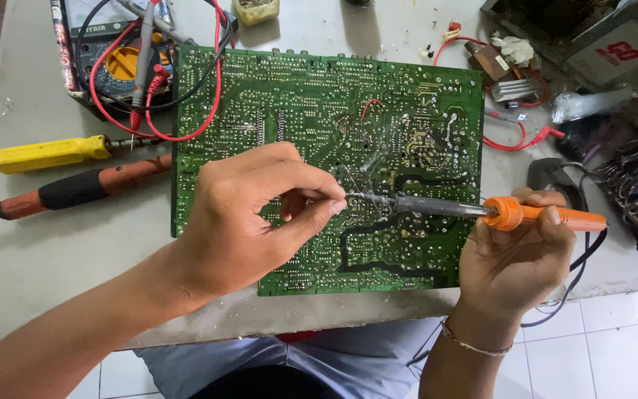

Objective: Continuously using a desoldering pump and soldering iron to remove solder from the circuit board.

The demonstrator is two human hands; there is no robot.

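I see my right hand (515,255) wrapped around the orange handle of the soldering iron (481,210), its long axis running almost level across the frame, tip pointing left. My left hand (249,214) pinches a thin solder wire (350,177) between thumb and forefinger, touching or nearly touching the tip (a wisp of smoke rises there). Both meet at centre frame over the green circuit board (319,96).

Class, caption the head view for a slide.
Right hand holds soldering iron on green board; left hand feeds solder.
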